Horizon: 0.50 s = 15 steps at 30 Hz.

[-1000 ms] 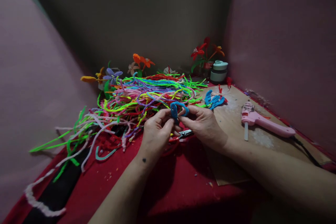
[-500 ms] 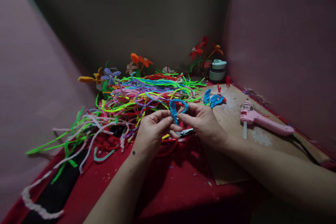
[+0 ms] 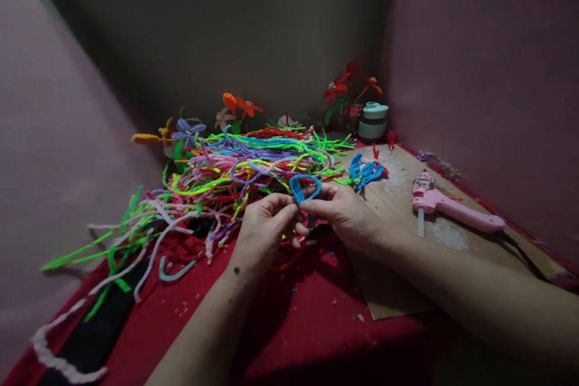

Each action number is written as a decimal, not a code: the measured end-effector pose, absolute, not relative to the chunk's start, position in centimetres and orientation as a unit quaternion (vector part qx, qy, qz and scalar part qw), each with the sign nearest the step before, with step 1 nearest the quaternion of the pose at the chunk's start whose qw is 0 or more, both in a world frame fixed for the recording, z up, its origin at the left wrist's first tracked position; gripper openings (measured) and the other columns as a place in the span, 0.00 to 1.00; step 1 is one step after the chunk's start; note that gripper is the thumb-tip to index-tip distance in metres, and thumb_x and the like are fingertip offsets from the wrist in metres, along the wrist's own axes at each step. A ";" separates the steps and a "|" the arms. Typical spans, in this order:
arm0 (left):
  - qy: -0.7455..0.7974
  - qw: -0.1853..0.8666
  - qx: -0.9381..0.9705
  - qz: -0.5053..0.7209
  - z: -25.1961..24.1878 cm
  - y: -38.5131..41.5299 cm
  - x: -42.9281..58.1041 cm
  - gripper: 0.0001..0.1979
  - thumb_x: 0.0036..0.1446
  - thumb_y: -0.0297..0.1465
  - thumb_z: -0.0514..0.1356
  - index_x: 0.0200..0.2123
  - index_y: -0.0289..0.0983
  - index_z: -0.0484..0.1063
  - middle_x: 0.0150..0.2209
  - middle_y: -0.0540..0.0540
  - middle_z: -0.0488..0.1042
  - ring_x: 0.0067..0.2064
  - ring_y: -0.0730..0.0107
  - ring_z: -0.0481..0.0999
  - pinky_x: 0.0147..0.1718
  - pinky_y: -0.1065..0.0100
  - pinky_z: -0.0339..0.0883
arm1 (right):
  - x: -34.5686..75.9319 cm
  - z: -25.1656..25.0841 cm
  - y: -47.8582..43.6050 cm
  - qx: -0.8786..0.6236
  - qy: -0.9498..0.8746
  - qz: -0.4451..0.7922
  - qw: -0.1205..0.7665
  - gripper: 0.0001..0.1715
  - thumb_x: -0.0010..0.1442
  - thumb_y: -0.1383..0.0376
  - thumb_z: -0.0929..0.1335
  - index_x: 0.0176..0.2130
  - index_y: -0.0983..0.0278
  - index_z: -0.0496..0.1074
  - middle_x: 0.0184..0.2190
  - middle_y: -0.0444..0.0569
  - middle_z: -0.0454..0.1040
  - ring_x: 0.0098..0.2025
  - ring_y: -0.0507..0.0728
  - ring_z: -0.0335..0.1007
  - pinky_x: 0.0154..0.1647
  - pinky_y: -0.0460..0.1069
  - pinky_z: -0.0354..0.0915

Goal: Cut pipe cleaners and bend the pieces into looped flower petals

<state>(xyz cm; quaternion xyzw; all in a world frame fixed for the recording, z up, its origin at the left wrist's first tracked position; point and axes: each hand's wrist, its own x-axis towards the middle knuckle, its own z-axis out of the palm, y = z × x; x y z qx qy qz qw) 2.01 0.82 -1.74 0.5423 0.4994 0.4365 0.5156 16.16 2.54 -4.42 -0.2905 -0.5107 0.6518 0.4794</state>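
A blue pipe cleaner (image 3: 306, 184), bent into a loop, is pinched between both hands over the front of the table. My left hand (image 3: 269, 223) grips its lower left side with thumb and forefinger closed. From the right, my right hand (image 3: 346, 211) pinches the same base of the loop, its fingertips nearly touching the left ones. Just behind the hands lies a big heap of pipe cleaners (image 3: 253, 163) in many colours. To the right, several blue petal-like loops (image 3: 365, 174) rest on a cardboard sheet (image 3: 393, 289).
A pink glue gun (image 3: 456, 210) lies on the cardboard, its cord running off right. At the back stand pipe-cleaner flowers (image 3: 337, 89) and a pale green lidded jar (image 3: 373, 120). Red cloth (image 3: 316, 325) covers the table. Walls close in on both sides.
The blue loop has turned in my fingers and now looks rounder and more closed. Both hands stay close together; the scissors visible beneath them earlier are now mostly hidden.
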 end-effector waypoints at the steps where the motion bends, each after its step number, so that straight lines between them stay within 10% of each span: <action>1: 0.515 0.500 0.548 0.430 -1.7 0.8 2.0 0.07 0.49 0.31 0.60 0.28 0.32 0.66 0.17 0.49 0.72 0.15 0.75 0.69 0.14 0.76 0.62 | 16.1 -4.5 2.6 -0.292 -0.501 0.656 0.482 0.07 0.49 0.67 0.69 0.32 0.67 0.70 0.23 0.43 0.69 0.23 0.48 0.63 0.27 0.46 0.62; 15: 0.552 0.448 0.645 0.282 -1.6 1.4 0.6 0.07 0.48 0.34 0.56 0.24 0.37 0.62 0.15 0.55 0.64 0.16 0.78 0.63 0.14 0.77 0.55 | 15.8 -4.3 2.7 -0.235 -0.388 0.774 0.442 0.11 0.41 0.72 0.70 0.26 0.65 0.63 0.19 0.40 0.68 0.18 0.48 0.62 0.22 0.45 0.61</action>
